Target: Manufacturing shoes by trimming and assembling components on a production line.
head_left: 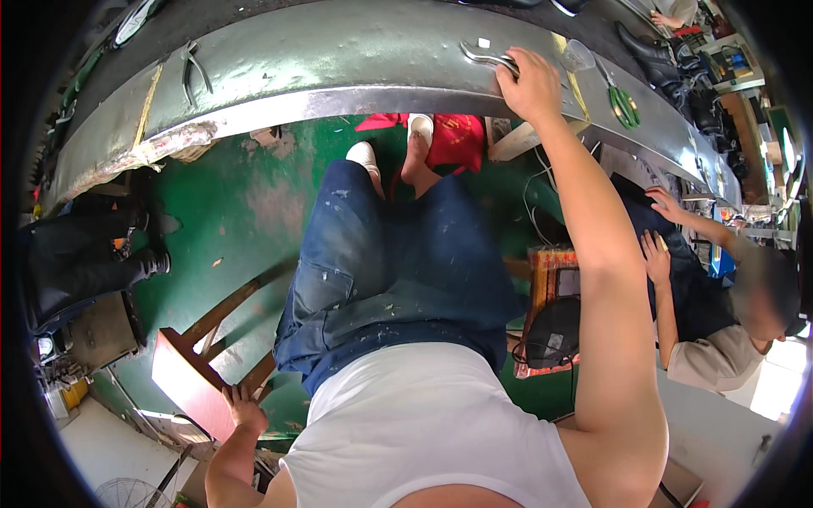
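Note:
My right hand [535, 85] reaches far forward to the metal-covered bench [339, 63]. Its fingers are closed around one end of a curved metal tool [481, 56]; the palm hides the rest, so I cannot make out its exact kind. Just beyond that tool lies a small white piece [483, 42]. My left hand [246, 412] is low at my left side, its fingers curled over the edge of a wooden stool [190, 372] with a pinkish board.
Pliers [193, 74] lie at the bench's left, green-handled scissors [624, 103] and a clear cup [577, 56] at its right. A red bag [457, 140] lies under the bench. A co-worker [720, 296] sits at the right; another person's legs [85, 254] show at the left.

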Demonstrator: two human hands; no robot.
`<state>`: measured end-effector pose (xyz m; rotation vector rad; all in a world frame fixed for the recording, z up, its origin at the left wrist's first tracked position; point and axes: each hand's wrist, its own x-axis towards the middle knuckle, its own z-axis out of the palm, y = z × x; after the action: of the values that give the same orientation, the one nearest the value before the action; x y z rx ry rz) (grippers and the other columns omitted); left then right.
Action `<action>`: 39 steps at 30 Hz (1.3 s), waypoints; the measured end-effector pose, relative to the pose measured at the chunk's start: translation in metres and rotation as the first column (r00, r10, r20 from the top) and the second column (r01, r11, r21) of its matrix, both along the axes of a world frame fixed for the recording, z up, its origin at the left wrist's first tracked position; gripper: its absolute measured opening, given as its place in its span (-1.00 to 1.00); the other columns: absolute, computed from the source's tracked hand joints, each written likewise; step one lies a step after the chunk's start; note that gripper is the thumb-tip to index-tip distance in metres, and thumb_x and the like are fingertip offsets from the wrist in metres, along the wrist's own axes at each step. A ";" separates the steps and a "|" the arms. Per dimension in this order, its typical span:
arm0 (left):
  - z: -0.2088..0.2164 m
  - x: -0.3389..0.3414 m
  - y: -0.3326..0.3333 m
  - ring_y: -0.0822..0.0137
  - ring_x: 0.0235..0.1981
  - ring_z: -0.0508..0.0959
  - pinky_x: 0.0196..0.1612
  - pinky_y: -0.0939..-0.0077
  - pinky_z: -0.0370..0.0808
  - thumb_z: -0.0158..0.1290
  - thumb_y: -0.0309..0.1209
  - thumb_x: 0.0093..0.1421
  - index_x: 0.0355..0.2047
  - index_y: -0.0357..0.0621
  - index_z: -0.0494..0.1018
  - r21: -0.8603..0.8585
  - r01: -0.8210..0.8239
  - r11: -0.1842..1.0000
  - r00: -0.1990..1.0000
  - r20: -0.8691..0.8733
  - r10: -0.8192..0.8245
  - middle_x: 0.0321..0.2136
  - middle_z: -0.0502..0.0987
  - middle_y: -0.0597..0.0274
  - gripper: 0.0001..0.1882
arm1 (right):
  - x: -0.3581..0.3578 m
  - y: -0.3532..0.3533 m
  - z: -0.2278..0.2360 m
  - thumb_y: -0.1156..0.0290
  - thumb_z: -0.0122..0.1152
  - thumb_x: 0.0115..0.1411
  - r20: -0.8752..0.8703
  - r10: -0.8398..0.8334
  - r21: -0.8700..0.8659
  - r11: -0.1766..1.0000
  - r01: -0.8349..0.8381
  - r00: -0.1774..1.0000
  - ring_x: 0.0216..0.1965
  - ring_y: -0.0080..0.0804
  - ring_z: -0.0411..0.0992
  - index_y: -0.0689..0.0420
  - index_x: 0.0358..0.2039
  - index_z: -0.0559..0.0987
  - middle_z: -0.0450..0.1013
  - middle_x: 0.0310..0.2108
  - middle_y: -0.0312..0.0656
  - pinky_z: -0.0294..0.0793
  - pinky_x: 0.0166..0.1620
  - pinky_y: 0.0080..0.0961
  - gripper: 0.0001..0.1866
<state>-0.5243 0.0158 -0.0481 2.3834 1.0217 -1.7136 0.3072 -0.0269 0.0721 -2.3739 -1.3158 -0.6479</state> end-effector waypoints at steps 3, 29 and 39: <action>0.000 0.004 0.001 -0.04 0.41 -0.10 0.39 -0.20 -0.47 -0.03 -0.10 0.16 0.26 -0.28 0.27 -0.025 0.005 1.000 1.000 -0.018 -0.005 0.37 0.07 0.10 -0.28 | -0.001 -0.006 0.003 0.14 0.16 0.13 -0.014 0.018 -0.023 1.000 -0.019 1.000 0.04 -0.14 0.43 0.11 -0.07 0.56 0.52 -0.06 -0.14 0.32 0.10 -0.19 -0.58; -0.017 -0.014 0.001 -0.13 0.42 -0.15 0.35 -0.29 -0.51 -0.04 -0.18 0.15 0.05 -0.11 0.53 -0.037 -0.057 0.998 0.998 -0.020 0.057 0.38 0.01 0.00 -0.51 | -0.012 -0.002 0.020 0.24 0.17 0.12 -0.036 0.061 -0.047 0.997 -0.063 0.997 0.05 -0.09 0.42 0.13 -0.09 0.54 0.50 0.00 -0.15 0.33 0.09 -0.21 -0.64; -0.011 -0.010 0.003 -0.10 0.42 -0.14 0.35 -0.30 -0.51 -0.06 -0.17 0.14 0.12 -0.18 0.46 -0.001 0.065 0.998 0.998 -0.021 -0.065 0.37 0.03 -0.02 -0.43 | 0.000 -0.001 0.006 0.17 0.15 0.13 -0.031 0.027 -0.050 0.998 -0.028 0.999 0.04 -0.12 0.42 0.10 -0.07 0.54 0.51 -0.03 -0.14 0.30 0.11 -0.16 -0.60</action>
<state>-0.5342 0.0188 -0.0595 2.4291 0.9567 -1.7631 0.3071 -0.0278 0.0779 -2.3910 -1.3647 -0.5757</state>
